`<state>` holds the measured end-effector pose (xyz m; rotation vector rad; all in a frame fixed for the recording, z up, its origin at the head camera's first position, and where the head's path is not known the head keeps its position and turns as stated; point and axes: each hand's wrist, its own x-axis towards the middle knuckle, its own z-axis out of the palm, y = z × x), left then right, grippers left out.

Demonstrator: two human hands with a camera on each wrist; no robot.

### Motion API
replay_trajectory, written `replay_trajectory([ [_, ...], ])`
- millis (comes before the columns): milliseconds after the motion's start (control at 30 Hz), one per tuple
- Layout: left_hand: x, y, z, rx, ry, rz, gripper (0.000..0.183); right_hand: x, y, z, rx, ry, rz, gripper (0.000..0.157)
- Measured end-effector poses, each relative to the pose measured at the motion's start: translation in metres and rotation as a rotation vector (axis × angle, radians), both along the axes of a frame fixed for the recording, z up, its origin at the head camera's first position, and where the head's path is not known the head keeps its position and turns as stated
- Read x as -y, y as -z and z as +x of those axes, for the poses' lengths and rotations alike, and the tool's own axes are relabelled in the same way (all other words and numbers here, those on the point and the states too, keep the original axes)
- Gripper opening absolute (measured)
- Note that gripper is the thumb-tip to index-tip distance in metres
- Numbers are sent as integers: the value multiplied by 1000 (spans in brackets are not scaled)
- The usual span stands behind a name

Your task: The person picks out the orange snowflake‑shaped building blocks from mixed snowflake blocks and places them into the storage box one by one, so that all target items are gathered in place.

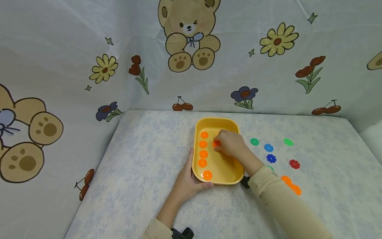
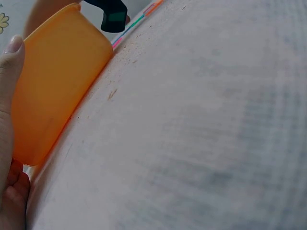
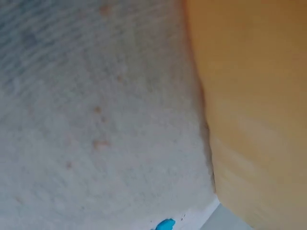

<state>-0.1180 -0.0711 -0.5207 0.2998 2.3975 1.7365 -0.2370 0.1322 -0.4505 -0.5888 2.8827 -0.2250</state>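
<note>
A yellow plastic tray (image 1: 226,172) stands on the table, with a column of several orange notched discs (image 1: 203,154) along its left side. My left hand (image 1: 186,184) grips the tray's near left corner, thumb at the front rim; in the left wrist view its fingers (image 2: 17,191) curl at the tray's base. Inside the tray, my right hand (image 1: 231,142) pinches another orange notched disc (image 1: 216,143), partly covered by the fingertips, to the right of that column. The right wrist view shows only the tray's outer wall (image 3: 259,115); the hand is out of sight there.
Loose notched discs lie right of the tray: green (image 1: 254,141), light green (image 1: 288,142), blue (image 1: 271,158) and red (image 1: 294,164). Orange discs (image 1: 295,189) lie close to the right sleeve (image 1: 286,202). A printed cloth (image 1: 221,89) hangs behind the table.
</note>
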Motion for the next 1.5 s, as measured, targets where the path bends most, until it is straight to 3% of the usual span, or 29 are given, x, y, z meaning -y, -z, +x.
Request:
replay_trajectory([
  [133,-1,1,0,-5,1,0,128,-4,-7,3,-1,31,-78,34],
  [300,-2,1,0,2,5,10,129,-20,-29,12,-130,72,-236,33],
  [533,-1,1,0,6,-8,14,129,-64,-66,42,-256,147,-347,29],
  [667,0,2,0,9,-11,30,130,-93,-70,60,-274,207,-326,31],
  [867,0,2,0,13,-10,35,129,-139,-47,86,-153,307,-243,38],
  [1167,-1,1,0,4,3,52,129,-194,6,119,191,373,-159,59],
  [1300,-2,2,-1,-2,6,53,130,-206,19,131,180,381,-170,59],
  [1500,-2,3,-1,-4,4,57,130,-212,30,141,122,368,-215,46],
])
